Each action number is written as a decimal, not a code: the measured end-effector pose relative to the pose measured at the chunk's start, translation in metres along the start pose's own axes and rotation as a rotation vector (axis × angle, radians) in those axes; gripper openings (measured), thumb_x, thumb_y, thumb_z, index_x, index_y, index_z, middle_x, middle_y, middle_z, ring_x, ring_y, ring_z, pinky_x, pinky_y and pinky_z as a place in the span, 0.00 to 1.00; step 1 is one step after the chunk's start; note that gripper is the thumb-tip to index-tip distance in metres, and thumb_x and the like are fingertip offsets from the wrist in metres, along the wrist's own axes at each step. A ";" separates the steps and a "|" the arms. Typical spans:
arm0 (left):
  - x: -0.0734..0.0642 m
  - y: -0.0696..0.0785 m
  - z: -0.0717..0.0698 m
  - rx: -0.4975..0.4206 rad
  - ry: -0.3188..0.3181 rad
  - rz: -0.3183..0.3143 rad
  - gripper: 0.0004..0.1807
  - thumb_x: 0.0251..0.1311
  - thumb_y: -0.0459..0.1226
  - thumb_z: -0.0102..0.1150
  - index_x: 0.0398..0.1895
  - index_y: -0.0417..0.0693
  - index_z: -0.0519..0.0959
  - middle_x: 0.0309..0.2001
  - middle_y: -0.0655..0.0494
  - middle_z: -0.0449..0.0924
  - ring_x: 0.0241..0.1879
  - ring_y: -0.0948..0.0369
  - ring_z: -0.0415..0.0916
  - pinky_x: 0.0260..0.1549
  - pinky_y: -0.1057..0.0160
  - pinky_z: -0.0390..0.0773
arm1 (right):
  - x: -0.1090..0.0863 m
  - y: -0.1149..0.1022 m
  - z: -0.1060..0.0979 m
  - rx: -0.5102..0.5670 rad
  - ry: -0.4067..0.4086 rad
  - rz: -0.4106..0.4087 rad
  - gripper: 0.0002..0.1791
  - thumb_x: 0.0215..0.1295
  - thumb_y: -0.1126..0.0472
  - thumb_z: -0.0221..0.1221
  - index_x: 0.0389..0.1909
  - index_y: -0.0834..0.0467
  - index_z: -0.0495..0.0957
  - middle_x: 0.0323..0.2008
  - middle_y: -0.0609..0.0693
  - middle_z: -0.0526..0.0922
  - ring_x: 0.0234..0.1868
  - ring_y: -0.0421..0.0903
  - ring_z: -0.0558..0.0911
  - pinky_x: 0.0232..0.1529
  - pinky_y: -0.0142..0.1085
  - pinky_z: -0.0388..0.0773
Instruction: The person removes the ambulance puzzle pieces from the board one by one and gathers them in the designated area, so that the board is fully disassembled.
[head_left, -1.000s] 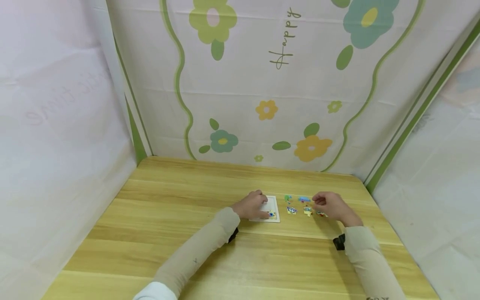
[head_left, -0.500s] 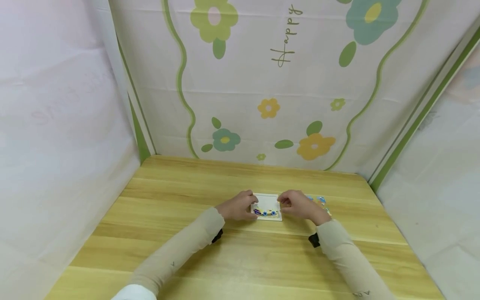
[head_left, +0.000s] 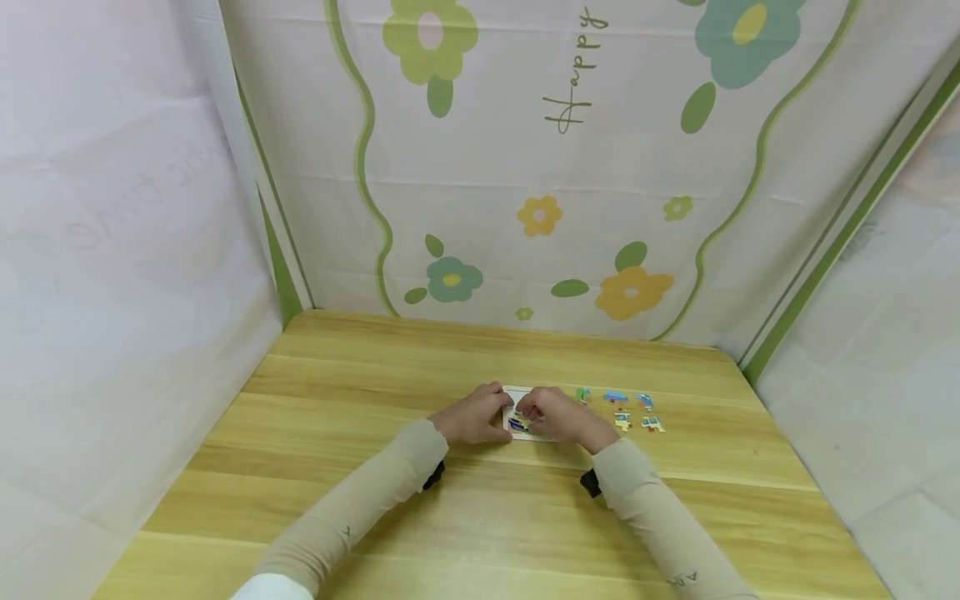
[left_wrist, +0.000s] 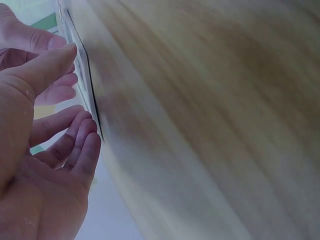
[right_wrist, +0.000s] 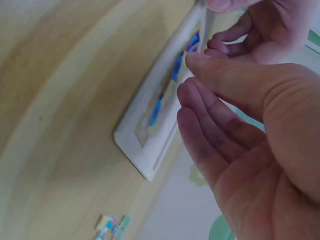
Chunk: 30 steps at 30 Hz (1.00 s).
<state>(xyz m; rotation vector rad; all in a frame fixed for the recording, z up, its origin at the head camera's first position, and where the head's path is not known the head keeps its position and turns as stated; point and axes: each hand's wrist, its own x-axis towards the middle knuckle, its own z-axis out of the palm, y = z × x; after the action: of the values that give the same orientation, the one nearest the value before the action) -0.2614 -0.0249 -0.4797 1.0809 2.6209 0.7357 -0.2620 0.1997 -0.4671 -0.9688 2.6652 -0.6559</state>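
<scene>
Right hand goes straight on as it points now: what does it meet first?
Probably the board: the fingertips slant down toward it in the right wrist view, though the gap is unclear. On a flatter line, the left hand at the board's left edge.

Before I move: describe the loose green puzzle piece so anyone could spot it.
On the wood-grain table, find the white puzzle tray beneath the right hand. To its right in the head view, loose puzzle pieces lie in two rows. The green puzzle piece ends the far row on the tray side, the only mostly green one beside blue and yellow neighbours.
</scene>
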 end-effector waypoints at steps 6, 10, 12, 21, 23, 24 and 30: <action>0.002 -0.002 0.003 0.006 0.011 0.015 0.29 0.68 0.42 0.72 0.66 0.37 0.78 0.55 0.44 0.75 0.47 0.59 0.65 0.48 0.63 0.69 | 0.002 -0.001 0.001 -0.005 -0.008 0.005 0.17 0.64 0.76 0.65 0.54 0.66 0.86 0.38 0.58 0.83 0.35 0.44 0.73 0.38 0.36 0.74; 0.003 -0.001 0.003 0.024 0.012 0.019 0.28 0.68 0.42 0.72 0.65 0.37 0.78 0.54 0.45 0.76 0.46 0.59 0.65 0.47 0.63 0.68 | 0.001 -0.002 -0.001 -0.029 -0.012 0.025 0.19 0.65 0.75 0.67 0.57 0.65 0.86 0.44 0.57 0.84 0.40 0.45 0.76 0.43 0.37 0.78; 0.003 0.000 0.003 0.024 0.012 0.015 0.27 0.68 0.42 0.72 0.65 0.37 0.78 0.55 0.45 0.76 0.46 0.58 0.65 0.48 0.63 0.68 | 0.002 -0.002 0.000 -0.033 -0.018 0.034 0.19 0.65 0.75 0.67 0.57 0.64 0.86 0.45 0.56 0.84 0.40 0.46 0.76 0.44 0.39 0.78; 0.004 0.000 0.004 0.021 0.000 -0.009 0.27 0.68 0.43 0.72 0.66 0.41 0.79 0.53 0.50 0.75 0.46 0.59 0.66 0.48 0.63 0.69 | 0.004 -0.004 0.000 -0.024 0.026 0.024 0.15 0.65 0.74 0.68 0.52 0.66 0.84 0.47 0.56 0.87 0.46 0.48 0.85 0.50 0.42 0.85; 0.004 0.000 0.004 0.018 -0.004 -0.018 0.28 0.68 0.44 0.72 0.66 0.41 0.79 0.53 0.50 0.75 0.46 0.59 0.65 0.48 0.63 0.69 | 0.004 -0.005 -0.001 0.018 0.026 0.038 0.11 0.69 0.71 0.66 0.50 0.64 0.85 0.45 0.54 0.88 0.45 0.46 0.86 0.48 0.39 0.85; 0.004 0.000 0.004 0.017 -0.006 -0.022 0.28 0.68 0.44 0.72 0.66 0.42 0.79 0.53 0.50 0.75 0.46 0.60 0.65 0.48 0.63 0.69 | 0.004 -0.005 -0.002 0.035 0.029 0.040 0.09 0.71 0.70 0.65 0.49 0.62 0.85 0.44 0.52 0.88 0.43 0.44 0.86 0.47 0.37 0.85; 0.004 -0.001 0.004 0.015 -0.011 -0.031 0.26 0.68 0.43 0.71 0.65 0.41 0.79 0.54 0.49 0.76 0.46 0.60 0.66 0.48 0.63 0.69 | 0.001 -0.007 -0.005 0.116 0.053 0.035 0.02 0.75 0.68 0.62 0.42 0.60 0.83 0.38 0.49 0.88 0.38 0.41 0.85 0.41 0.31 0.83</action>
<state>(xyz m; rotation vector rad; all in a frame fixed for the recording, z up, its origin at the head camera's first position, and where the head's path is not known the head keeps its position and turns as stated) -0.2636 -0.0210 -0.4834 1.0430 2.6322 0.7031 -0.2608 0.1955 -0.4591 -0.8837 2.6496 -0.8292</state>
